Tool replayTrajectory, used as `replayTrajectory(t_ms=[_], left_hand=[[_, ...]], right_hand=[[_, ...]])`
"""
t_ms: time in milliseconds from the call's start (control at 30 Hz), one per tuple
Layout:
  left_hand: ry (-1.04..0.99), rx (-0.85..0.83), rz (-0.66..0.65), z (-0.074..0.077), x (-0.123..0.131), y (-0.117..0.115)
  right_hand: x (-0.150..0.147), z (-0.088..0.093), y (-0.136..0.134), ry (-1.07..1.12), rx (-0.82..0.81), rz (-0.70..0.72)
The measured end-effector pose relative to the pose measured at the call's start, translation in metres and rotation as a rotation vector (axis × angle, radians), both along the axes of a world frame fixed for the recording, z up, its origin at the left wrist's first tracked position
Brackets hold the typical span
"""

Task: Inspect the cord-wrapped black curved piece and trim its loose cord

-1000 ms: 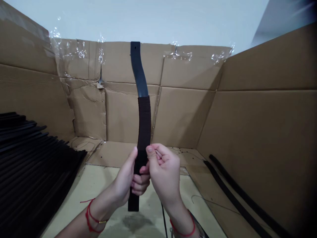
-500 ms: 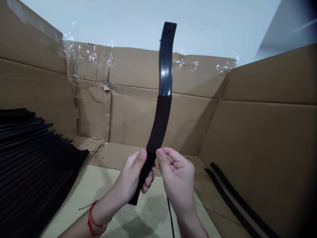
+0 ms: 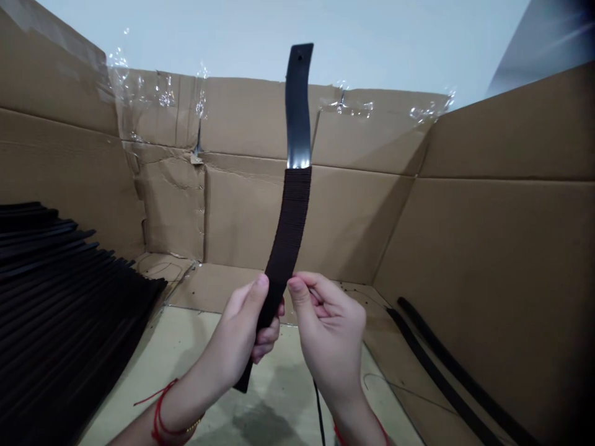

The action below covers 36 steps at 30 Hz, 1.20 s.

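Note:
A curved black strip (image 3: 298, 118) stands nearly upright before me, its glossy bare upper end showing a small hole. Tight turns of dark brown cord (image 3: 292, 217) cover its middle. My left hand (image 3: 248, 325) is closed around the lower part, thumb in front and fingers behind, with the strip's bottom end sticking out below. At the strip's right edge, my right hand (image 3: 328, 325) is closed in a pinch, thumb against finger. A thin dark cord (image 3: 318, 409) hangs down beneath it; the pinched bit is hidden by the fingers.
Cardboard walls (image 3: 242, 217) with clear tape surround a pale work surface (image 3: 199, 371). A large pile of black strips (image 3: 69, 310) lies on the left. Two long dark strips (image 3: 437, 371) rest along the right side, near loose thread.
The strip has shifted slightly left in view and stands a little more upright. Both hands keep their holds, with my right hand still at the strip's right edge.

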<state>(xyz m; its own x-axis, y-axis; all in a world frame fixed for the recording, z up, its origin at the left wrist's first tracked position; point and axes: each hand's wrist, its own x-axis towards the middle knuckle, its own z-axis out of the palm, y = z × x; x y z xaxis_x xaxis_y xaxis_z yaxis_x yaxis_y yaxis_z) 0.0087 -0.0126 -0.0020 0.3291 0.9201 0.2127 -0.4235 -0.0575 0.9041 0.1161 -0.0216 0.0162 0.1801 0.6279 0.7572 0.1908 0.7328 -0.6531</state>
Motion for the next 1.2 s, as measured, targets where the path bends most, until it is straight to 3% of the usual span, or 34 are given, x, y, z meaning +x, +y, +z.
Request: replayTrajectory(t_ms=[133, 267, 467, 667, 800, 867, 1033, 1200], left_hand=[[0.093, 0.103, -0.012, 0.001, -0.007, 0.004], [0.213, 0.112, -0.139, 0.003, -0.019, 0.011], [0.088, 0.221, -0.234, 0.001, -0.026, 0.018], [0.039, 0.173, -0.116, -0.017, -0.005, 0.037], [0.087, 0.001, -0.085, -0.052, 0.004, 0.044], [0.101, -0.067, -0.071, -0.074, 0.002, 0.041], [0.082, -0.149, 0.037, -0.125, -0.005, 0.029], [0.081, -0.185, 0.088, -0.145, 0.001, 0.019]], right_hand=[[0.006, 0.006, 0.001, -0.035, -0.122, 0.157], [0.014, 0.010, 0.002, -0.068, -0.202, 0.212], [0.009, 0.004, 0.008, -0.070, -0.257, 0.322], [0.035, -0.004, 0.029, -0.219, -0.512, 0.484], [0.062, -0.034, 0.030, -0.234, -0.786, 0.650], [0.071, -0.056, 0.024, -0.227, -0.856, 0.591], [0.070, -0.110, 0.011, -0.284, -0.752, 0.406], [0.041, -0.152, 0.009, -0.099, -0.613, 0.233]])
